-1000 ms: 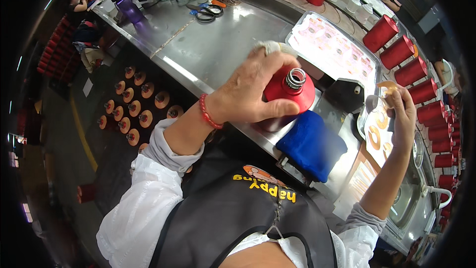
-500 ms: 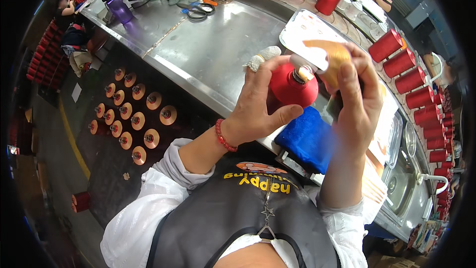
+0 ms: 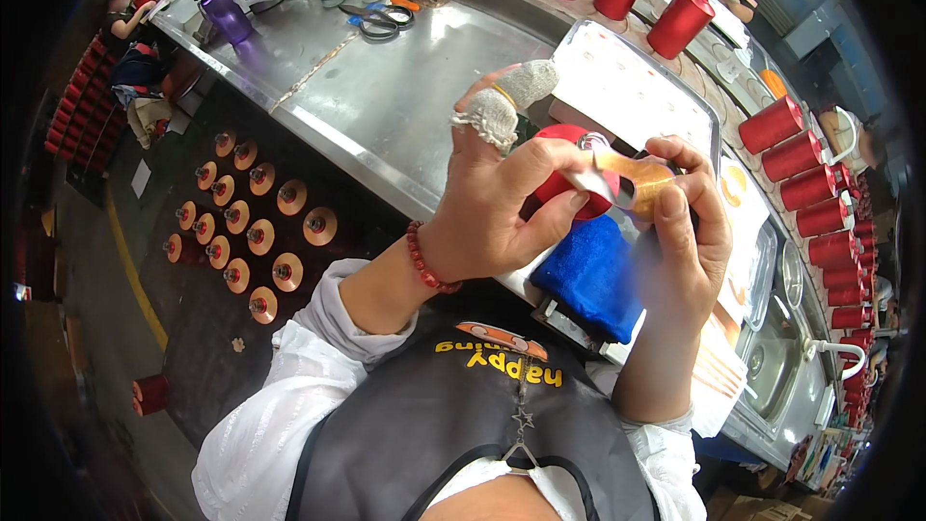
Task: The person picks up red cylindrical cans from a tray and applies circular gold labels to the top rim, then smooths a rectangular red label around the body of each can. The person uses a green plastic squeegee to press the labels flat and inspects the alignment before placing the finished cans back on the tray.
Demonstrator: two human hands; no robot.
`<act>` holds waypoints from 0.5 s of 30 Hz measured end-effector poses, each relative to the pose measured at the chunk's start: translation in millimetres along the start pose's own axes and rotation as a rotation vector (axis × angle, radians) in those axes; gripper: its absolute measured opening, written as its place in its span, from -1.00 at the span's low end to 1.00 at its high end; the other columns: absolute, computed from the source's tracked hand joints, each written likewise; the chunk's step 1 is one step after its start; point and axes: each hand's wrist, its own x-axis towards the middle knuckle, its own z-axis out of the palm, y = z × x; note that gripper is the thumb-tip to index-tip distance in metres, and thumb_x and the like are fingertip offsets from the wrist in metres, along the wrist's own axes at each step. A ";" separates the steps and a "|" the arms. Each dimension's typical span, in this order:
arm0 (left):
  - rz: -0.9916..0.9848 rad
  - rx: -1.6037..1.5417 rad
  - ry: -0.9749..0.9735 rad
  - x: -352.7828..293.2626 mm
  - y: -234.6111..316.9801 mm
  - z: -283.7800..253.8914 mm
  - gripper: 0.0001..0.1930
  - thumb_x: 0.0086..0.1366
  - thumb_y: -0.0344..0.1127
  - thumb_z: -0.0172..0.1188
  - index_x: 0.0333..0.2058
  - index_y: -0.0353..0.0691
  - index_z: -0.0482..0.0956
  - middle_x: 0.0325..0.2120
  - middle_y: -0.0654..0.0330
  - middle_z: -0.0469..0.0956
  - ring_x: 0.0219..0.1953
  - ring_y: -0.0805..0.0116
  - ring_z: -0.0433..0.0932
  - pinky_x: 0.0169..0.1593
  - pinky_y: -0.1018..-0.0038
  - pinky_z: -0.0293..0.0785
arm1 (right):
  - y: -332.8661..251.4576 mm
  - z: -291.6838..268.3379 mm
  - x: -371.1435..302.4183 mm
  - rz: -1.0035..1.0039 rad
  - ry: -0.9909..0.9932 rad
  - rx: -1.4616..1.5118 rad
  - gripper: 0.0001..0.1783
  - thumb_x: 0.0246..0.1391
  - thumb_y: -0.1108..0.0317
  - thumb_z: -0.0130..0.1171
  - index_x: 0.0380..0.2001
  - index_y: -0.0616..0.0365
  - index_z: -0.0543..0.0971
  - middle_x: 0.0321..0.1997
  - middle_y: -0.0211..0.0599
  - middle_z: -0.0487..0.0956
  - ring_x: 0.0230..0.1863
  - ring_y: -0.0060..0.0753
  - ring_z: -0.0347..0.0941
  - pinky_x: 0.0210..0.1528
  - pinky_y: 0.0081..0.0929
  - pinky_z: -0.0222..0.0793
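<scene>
A curved, shiny gold label (image 3: 652,195) with a pale underside is stretched between my two hands. The thumb and forefinger of my left hand (image 3: 497,198) pinch one end of it; two other fingers wear whitish cloth finger covers. On the opposite end, the thumb and fingers of my right hand (image 3: 693,232) are closed. Directly behind the label is a round-shouldered red bottle (image 3: 559,140) with its neck up, partly hidden by my hands; I cannot tell whether they touch it. A blue cloth (image 3: 588,280) lies just below my hands.
Rows of gold-topped red bottles (image 3: 287,272) stand at lower left. Beyond my hands lies a white sheet in a tray (image 3: 632,87). Scissors (image 3: 381,24) and a purple bottle (image 3: 224,14) are on the metal bench. Red cylinders (image 3: 772,125) line the conveyor, with a sink (image 3: 776,367) at right.
My left hand has gone from the red bottle's side to the gold label, and its thumb and forefinger have closed on it. The label has come lower, across the bottle's front. Conveyor cylinders have shifted.
</scene>
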 end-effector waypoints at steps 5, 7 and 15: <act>-0.118 -0.154 -0.029 0.9 10.5 -14.8 -0.81 0.15 -0.21 0.36 -0.38 -0.20 0.65 0.09 -0.20 0.43 0.21 -0.14 0.29 0.29 0.10 0.10 | 7.3 -4.4 -7.4 0.067 0.014 0.047 -0.77 0.25 0.30 0.24 -0.40 0.24 0.52 0.06 -0.11 0.49 0.11 -0.38 0.36 0.20 -0.41 0.22; -0.211 -0.211 -0.010 -4.0 3.9 -8.0 -0.72 0.27 -0.12 0.31 -0.44 -0.24 0.63 0.06 -0.21 0.44 0.14 -0.06 0.35 0.25 0.16 0.14 | 17.9 -4.4 -5.7 0.097 0.025 -0.009 -0.77 0.25 0.31 0.24 -0.40 0.24 0.53 0.05 -0.13 0.49 0.12 -0.38 0.36 0.20 -0.41 0.22; -0.472 -0.649 0.088 -25.3 -14.8 2.4 -0.56 0.46 0.06 0.07 -0.16 -0.29 0.53 -0.36 0.19 0.52 -0.07 0.31 0.42 0.10 0.34 0.27 | 42.2 3.3 -0.1 0.203 0.072 0.113 -0.73 0.32 0.28 0.16 -0.42 0.23 0.54 -0.03 -0.27 0.49 -0.10 -0.55 0.37 -0.08 -0.59 0.28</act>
